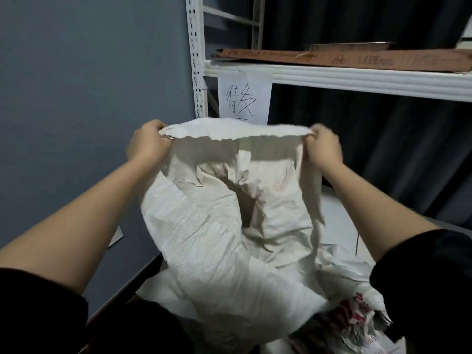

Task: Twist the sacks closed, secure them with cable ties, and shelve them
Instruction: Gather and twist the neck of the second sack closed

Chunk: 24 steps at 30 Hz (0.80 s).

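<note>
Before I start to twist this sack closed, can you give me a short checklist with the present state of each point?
1. Left hand grips the sack's rim: ok.
2. Right hand grips the opposite rim corner: ok.
3. Mouth gathered for twisting: not ok, it is stretched wide open.
4. Contents below the rim: cannot tell, the inside is shadowed.
5. Cable tie within reach: cannot tell, none is visible.
6. Room on the shelf: cannot tell; flat cardboard lies on the upper level.

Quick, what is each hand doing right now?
Left hand: closed, gripping the left corner of the white sack's open mouth.
Right hand: closed, gripping the right corner of the same sack.
</note>
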{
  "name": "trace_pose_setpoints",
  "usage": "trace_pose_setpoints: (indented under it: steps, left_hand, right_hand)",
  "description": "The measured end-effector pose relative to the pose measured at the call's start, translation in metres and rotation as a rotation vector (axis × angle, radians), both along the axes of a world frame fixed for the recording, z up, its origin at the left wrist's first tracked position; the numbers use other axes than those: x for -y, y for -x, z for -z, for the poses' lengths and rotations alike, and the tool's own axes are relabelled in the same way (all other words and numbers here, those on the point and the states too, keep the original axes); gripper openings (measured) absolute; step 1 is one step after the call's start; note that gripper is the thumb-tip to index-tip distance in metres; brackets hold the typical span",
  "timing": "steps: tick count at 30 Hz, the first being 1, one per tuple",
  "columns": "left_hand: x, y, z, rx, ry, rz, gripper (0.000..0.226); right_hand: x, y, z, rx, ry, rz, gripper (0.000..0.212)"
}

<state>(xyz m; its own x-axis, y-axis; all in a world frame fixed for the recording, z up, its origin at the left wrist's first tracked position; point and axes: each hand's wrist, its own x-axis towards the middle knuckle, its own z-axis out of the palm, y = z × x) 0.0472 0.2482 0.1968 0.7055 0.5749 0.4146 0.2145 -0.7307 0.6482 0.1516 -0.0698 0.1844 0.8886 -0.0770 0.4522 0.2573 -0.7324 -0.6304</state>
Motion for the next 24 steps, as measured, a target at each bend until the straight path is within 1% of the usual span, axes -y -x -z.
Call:
trace_pose_setpoints:
  steps: [1,2,3,4,5,6,7,8,9,10,12,13,14,15,16,17,18,19,20,21,22,23,24]
  left_hand:
    - [-0.002,-0.003,0.001,0.014,0.097,0.033,0.021]
    - [-0.003,-0.002,0.0,-0.011,0.173,0.076,0.032]
    - [-0.005,0.001,-0.001,-0.094,0.199,0.126,0.051]
    - [-0.01,0.004,-0.002,-0.229,0.169,0.17,0.067]
    - [-0.015,0.006,-0.002,-0.397,0.097,0.218,0.074]
    - [-0.015,0.013,-0.004,-0.587,0.021,0.262,0.068]
    - [-0.016,0.017,-0.005,-0.735,-0.039,0.288,0.057]
    - [-0.015,0.02,-0.006,-0.795,-0.064,0.301,0.046]
    - [-0.013,0.021,-0.008,-0.778,-0.06,0.314,0.04]
    - [-0.012,0.021,-0.009,-0.707,-0.016,0.316,0.035]
    - [-0.01,0.016,-0.013,-0.468,0.18,0.302,0.02]
    - [-0.012,0.011,-0.015,-0.349,0.292,0.279,0.014]
    - [-0.014,0.007,-0.018,-0.262,0.402,0.253,0.012]
    - [-0.015,0.002,-0.019,-0.203,0.495,0.23,0.011]
    - [-0.015,0.0,-0.02,-0.161,0.57,0.21,0.01]
    - [-0.014,-0.003,-0.021,-0.11,0.636,0.198,0.012]
    - [-0.011,-0.005,-0.023,-0.061,0.689,0.188,0.016]
    - [-0.008,-0.007,-0.024,-0.022,0.726,0.175,0.021]
    - [-0.003,-0.006,-0.027,0.007,0.754,0.167,0.025]
    - [0.001,-0.006,-0.028,0.03,0.781,0.169,0.026]
    - [0.005,-0.006,-0.03,0.043,0.829,0.191,0.027]
    - [0.008,-0.006,-0.031,0.064,0.888,0.231,0.026]
    - [0.011,-0.005,-0.031,0.083,0.938,0.278,0.024]
  right_hand:
    - [-0.001,0.004,-0.018,0.099,0.048,0.04,0.02]
    - [-0.002,0.006,-0.034,0.185,0.126,0.079,0.024]
    - [-0.001,0.007,-0.047,0.253,0.228,0.108,0.026]
    - [0.001,0.006,-0.056,0.301,0.334,0.123,0.027]
    - [0.003,0.004,-0.06,0.331,0.425,0.131,0.027]
    - [0.005,0.0,-0.062,0.345,0.496,0.144,0.026]
    - [0.006,-0.003,-0.06,0.349,0.549,0.154,0.025]
    - [0.006,-0.004,-0.057,0.331,0.577,0.15,0.024]
    - [0.004,-0.005,-0.052,0.282,0.576,0.121,0.026]
    - [0.001,-0.006,-0.046,0.198,0.546,0.063,0.031]
    - [-0.006,-0.002,-0.037,0.016,0.426,-0.075,0.052]
    - [-0.011,0.005,-0.035,-0.011,0.367,-0.11,0.061]
    - [-0.017,0.013,-0.033,0.041,0.331,-0.126,0.066]
    - [-0.025,0.025,-0.031,0.152,0.322,-0.144,0.065]
    - [-0.035,0.038,-0.031,0.267,0.304,-0.186,0.057]
    - [-0.045,0.054,-0.032,0.312,0.251,-0.284,0.046]
    - [-0.056,0.071,-0.034,0.216,0.188,-0.433,0.037]
    - [-0.066,0.09,-0.038,-0.018,0.136,-0.604,0.036]
    - [-0.076,0.11,-0.041,-0.304,0.111,-0.742,0.043]
    - [-0.087,0.124,-0.039,-0.522,0.127,-0.823,0.05]
    - [-0.097,0.132,-0.035,-0.623,0.168,-0.882,0.054]
    - [-0.107,0.138,-0.029,-0.614,0.213,-0.908,0.058]
    - [-0.114,0.14,-0.021,-0.546,0.239,-0.908,0.059]
